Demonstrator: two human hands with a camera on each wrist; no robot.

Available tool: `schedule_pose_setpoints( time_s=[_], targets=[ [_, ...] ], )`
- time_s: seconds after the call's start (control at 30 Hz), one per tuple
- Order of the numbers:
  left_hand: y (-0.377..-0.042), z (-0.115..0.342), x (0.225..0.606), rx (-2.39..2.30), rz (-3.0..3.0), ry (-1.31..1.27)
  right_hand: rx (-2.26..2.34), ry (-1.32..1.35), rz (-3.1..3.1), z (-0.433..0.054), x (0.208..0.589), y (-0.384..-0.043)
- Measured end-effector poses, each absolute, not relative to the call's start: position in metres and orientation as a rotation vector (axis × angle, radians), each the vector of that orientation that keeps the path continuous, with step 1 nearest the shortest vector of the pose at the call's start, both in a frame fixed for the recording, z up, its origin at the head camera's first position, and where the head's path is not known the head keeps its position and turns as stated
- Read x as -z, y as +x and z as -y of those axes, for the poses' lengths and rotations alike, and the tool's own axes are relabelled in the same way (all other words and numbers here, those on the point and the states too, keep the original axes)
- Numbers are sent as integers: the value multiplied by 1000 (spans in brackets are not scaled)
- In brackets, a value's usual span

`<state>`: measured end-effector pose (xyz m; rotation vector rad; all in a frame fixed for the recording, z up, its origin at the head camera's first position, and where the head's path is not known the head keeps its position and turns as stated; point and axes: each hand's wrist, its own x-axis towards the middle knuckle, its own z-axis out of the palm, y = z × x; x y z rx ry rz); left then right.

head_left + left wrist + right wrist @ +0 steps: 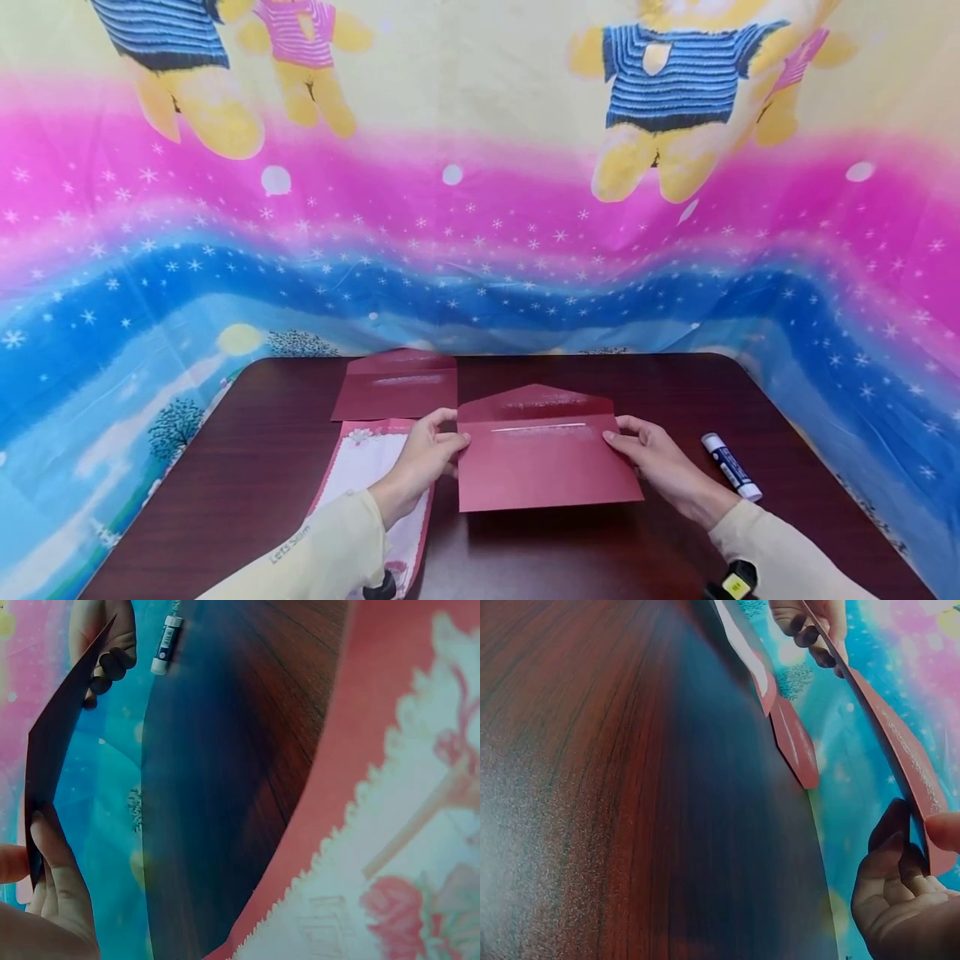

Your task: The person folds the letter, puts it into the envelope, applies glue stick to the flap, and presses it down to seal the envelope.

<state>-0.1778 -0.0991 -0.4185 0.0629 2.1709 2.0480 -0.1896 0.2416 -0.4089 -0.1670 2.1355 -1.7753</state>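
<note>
A dark red envelope [547, 471] is held up above the table, its pointed flap raised at the far side and a shiny strip below the fold. My left hand [422, 458] pinches its left edge, thumb on the near face and fingers behind. On the opposite edge, my right hand [663, 467] grips it the same way. In the right wrist view the envelope [889, 735] appears nearly edge-on, with the right hand's fingers [889, 881] behind it. The left wrist view also has it side-on, between both hands.
Another red envelope [397, 396] lies at the back left of the dark wooden table [262, 433]. Nearer, partly under the left arm, is white letter paper [363, 458] with a red floral border. A glue stick [731, 467] lies right of the right hand. Printed cloth hangs behind.
</note>
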Motion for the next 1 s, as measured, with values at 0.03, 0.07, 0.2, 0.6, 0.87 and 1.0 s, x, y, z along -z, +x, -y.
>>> schedule_pose_setpoints(
  time_s=[0.03,0.07,0.2,0.6,0.87,1.0],
  targets=[
    [-178,99,418,-2043,-2169,70,1776,-167,-2139,-242,409,-190],
    [-177,99,418,-2039,-2170,84,1775,-168,-2142,-242,410,-190],
    [-177,97,419,-2026,-2170,109,1778,-158,-2151,-243,412,-192],
    [-181,93,427,-1995,-2146,197,1734,-188,-2233,-248,419,-194],
    [-183,91,437,-1754,-2321,240,1581,-211,-2408,-251,435,-195],
    [-185,90,440,-1578,-2450,241,1494,-236,-2474,-251,442,-195]
  ],
)
